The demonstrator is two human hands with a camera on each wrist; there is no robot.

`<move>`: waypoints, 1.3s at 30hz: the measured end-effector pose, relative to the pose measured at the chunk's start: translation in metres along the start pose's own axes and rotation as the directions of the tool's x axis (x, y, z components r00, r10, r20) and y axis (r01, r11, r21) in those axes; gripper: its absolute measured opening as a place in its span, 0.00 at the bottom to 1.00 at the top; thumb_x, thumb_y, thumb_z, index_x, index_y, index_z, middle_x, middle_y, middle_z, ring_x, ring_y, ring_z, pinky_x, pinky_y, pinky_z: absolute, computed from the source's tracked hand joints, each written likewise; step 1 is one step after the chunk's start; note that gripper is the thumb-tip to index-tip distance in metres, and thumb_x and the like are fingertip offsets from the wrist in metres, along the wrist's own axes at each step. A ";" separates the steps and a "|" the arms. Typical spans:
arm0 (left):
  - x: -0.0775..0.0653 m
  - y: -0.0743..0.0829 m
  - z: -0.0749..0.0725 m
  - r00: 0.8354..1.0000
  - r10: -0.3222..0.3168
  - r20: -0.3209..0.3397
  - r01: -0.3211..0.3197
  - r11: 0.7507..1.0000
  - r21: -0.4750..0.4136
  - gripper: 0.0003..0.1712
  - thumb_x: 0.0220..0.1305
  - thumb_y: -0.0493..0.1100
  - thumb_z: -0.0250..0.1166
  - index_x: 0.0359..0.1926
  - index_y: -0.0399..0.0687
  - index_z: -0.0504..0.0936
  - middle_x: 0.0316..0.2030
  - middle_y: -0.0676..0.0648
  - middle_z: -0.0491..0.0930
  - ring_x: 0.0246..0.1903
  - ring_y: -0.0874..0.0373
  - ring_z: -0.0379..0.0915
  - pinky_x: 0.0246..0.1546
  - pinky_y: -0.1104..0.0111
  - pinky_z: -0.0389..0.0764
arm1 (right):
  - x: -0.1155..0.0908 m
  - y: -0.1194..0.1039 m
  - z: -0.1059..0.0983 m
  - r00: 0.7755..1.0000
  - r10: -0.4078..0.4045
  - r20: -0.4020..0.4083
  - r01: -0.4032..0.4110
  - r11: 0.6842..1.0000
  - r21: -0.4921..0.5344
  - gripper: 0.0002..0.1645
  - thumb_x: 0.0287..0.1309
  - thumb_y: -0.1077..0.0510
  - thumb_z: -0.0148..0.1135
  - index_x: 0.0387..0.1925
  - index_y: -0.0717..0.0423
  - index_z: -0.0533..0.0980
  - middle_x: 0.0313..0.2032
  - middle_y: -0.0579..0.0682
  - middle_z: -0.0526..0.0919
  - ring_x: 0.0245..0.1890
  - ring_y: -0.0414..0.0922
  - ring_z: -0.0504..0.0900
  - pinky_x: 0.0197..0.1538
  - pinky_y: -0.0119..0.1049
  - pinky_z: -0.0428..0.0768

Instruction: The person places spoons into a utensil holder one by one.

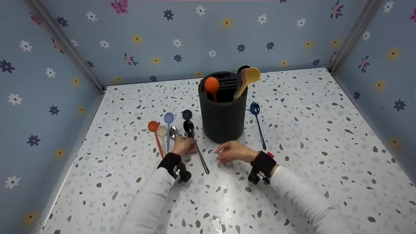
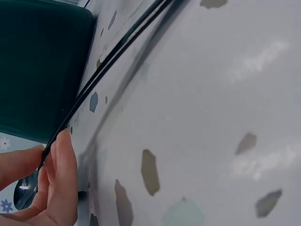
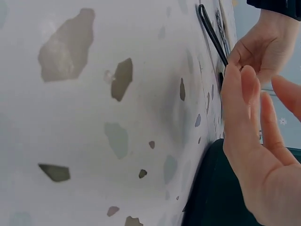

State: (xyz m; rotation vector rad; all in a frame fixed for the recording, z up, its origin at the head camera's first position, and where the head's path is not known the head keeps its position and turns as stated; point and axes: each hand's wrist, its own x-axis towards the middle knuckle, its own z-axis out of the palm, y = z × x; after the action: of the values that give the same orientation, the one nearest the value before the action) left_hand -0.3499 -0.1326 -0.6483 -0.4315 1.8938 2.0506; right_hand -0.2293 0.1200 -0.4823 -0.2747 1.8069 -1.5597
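Nearest the head camera, two white sleeves (image 1: 143, 208), cut off at the lower edge; under them a glossy white table (image 1: 97, 195) with grey and brown flecks; behind and at both sides, pale blue walls (image 1: 188, 39) printed with flowers and butterflies, tops out of frame; toward the table's rear, a dark ribbed holder (image 1: 222, 123) stands upright, its interior too dark to read; right hand (image 1: 235, 152) just in front of it, fingers loosely bent, grasping nothing; left hand (image 1: 184, 145) pinches the black spoon (image 1: 200, 152) by its handle, left of the holder; handle end cut off in the left wrist view; blue spoon (image 1: 255, 109) right of the holder; orange spoon (image 1: 211, 85) and yellow spoon (image 1: 252, 75) stand inside, the latter overlapping darker spoons (image 1: 243, 67), count unclear; farther left, silver spoon (image 1: 174, 131), lavender spoon (image 1: 169, 117), red-orange spoon (image 1: 153, 126) and cream spoon (image 1: 162, 131), lower handles partly hidden by hand or wristband (image 1: 169, 161); beyond the black spoon, a dark round bowl (image 1: 187, 114), its handle not made out.
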 end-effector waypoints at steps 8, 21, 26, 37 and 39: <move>-0.006 -0.002 0.006 0.999 -0.025 0.021 0.027 0.997 -0.071 0.20 0.44 0.35 0.69 0.38 0.29 0.74 0.25 0.37 0.77 0.23 0.46 0.78 0.30 0.56 0.82 | 0.003 0.007 0.001 0.999 0.034 -0.021 -0.034 0.999 -0.009 0.21 0.50 0.67 0.58 0.48 0.72 0.69 0.41 0.66 0.77 0.35 0.48 0.80 0.44 0.40 0.79; -0.109 0.068 0.044 0.994 0.112 0.015 -0.112 0.993 0.022 0.13 0.51 0.33 0.63 0.37 0.27 0.75 0.28 0.35 0.78 0.23 0.51 0.78 0.28 0.64 0.82 | 0.005 0.011 0.002 1.000 -0.006 -0.006 0.006 0.999 -0.047 0.21 0.50 0.68 0.57 0.48 0.71 0.69 0.37 0.62 0.80 0.34 0.49 0.81 0.42 0.39 0.81; -0.160 0.106 0.062 0.997 0.071 -0.024 -0.071 0.997 0.022 0.14 0.55 0.29 0.56 0.42 0.21 0.71 0.34 0.30 0.77 0.22 0.56 0.77 0.31 0.66 0.82 | 0.006 0.012 0.003 1.000 -0.031 0.007 0.031 0.996 -0.079 0.21 0.50 0.67 0.58 0.48 0.70 0.70 0.38 0.63 0.79 0.34 0.48 0.81 0.42 0.39 0.80; -0.163 0.111 0.071 0.996 0.083 -0.012 -0.084 0.996 -0.043 0.12 0.56 0.28 0.53 0.41 0.20 0.70 0.25 0.41 0.74 0.19 0.57 0.75 0.29 0.66 0.82 | 0.006 0.010 0.005 1.000 -0.020 -0.016 0.018 0.995 -0.100 0.21 0.49 0.66 0.60 0.47 0.67 0.72 0.35 0.56 0.81 0.34 0.45 0.80 0.43 0.38 0.80; -0.156 0.105 0.070 0.993 0.114 -0.002 -0.114 0.992 -0.053 0.12 0.56 0.29 0.55 0.40 0.21 0.71 0.25 0.42 0.74 0.19 0.58 0.75 0.27 0.67 0.82 | 0.005 0.009 0.006 1.000 -0.011 -0.010 0.010 0.997 -0.073 0.21 0.49 0.66 0.59 0.48 0.68 0.71 0.35 0.55 0.80 0.33 0.45 0.80 0.43 0.39 0.80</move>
State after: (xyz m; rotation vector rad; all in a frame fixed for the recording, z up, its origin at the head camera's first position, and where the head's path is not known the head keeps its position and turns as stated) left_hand -0.2542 -0.0743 -0.4820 -0.3416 1.9079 2.1776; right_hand -0.2264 0.1151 -0.4926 -0.3117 1.8757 -1.5070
